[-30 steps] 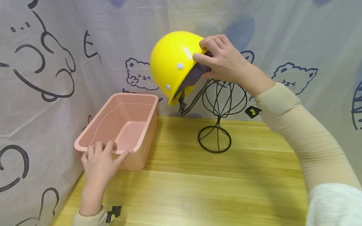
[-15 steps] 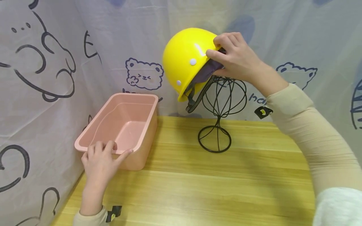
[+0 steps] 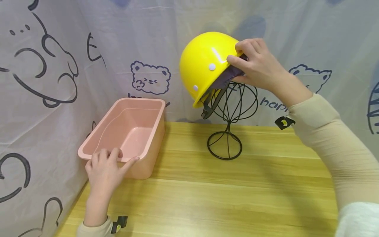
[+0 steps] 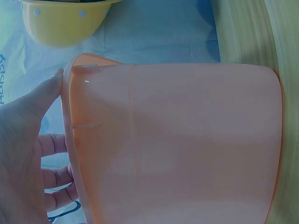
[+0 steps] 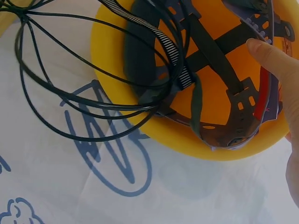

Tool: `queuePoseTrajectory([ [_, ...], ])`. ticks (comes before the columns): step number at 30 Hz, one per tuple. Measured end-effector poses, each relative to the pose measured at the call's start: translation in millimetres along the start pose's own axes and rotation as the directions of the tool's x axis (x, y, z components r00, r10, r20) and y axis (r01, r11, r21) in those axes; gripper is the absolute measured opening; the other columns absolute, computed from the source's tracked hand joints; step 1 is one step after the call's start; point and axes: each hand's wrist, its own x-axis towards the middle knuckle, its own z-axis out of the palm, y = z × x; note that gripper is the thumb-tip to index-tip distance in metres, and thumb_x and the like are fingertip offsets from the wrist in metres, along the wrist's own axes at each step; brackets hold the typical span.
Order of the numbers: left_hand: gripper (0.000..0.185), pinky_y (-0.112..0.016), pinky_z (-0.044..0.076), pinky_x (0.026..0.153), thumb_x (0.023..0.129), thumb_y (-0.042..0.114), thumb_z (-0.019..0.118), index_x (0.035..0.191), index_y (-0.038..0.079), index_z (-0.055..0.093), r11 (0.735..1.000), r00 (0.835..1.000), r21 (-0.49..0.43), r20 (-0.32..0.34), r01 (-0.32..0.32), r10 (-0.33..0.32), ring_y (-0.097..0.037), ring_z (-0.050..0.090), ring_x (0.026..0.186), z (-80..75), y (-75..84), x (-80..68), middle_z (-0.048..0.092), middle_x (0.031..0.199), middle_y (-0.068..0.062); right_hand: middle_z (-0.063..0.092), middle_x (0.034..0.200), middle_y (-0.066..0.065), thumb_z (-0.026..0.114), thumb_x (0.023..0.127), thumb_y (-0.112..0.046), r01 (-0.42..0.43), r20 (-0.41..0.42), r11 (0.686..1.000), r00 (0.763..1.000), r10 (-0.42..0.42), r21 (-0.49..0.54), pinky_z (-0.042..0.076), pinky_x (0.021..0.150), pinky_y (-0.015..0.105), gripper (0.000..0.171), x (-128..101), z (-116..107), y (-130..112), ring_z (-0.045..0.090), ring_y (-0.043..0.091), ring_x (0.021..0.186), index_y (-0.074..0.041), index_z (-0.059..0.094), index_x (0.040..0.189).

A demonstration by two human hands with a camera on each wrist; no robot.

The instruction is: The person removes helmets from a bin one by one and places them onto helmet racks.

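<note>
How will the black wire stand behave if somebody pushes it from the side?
The stand would probably tip easily, because it widens high above a small round base. It looks light for its size, being mostly open wire. It is likely fairly stiff, since it stands upright with its rounded shape.

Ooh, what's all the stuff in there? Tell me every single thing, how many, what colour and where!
helmet: one, yellow, held tilted by the wire stand's top
helmet straps: several, dark, inside and below the helmet
wire stand: one, black, upright on the table
bin: one, pink, left side
table: one, yellowish wood, underneath
cloth: count unclear, pale with dark drawings, behind and left
tags: two, black and yellow, at the cuffs
sleeves: two, beige, on the arms
left hand: one, bare, on the bin's near rim
right hand: one, bare, gripping the helmet's edge
</note>
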Motion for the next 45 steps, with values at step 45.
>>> queuePoseTrajectory([
  [45, 0.059, -0.061, 0.024, 0.081, 0.071, 0.074, 0.047, 0.088, 0.018, 0.047, 1.0, 1.0, -0.012, 0.017, 0.001, -0.001, -0.039, 0.036, 0.101, -1.5, -0.8, 1.5, 0.045, 0.098, -0.015, 0.038, 0.104, 0.017, 0.081, 0.06, -0.028, -0.336, -0.261, 0.941, 0.912, 0.316, -0.036, 0.031, 0.077, 0.049, 0.061, -86.6, 28.9, -61.3, 0.036, 0.034, 0.095, -0.014, 0.04, 0.103],
])
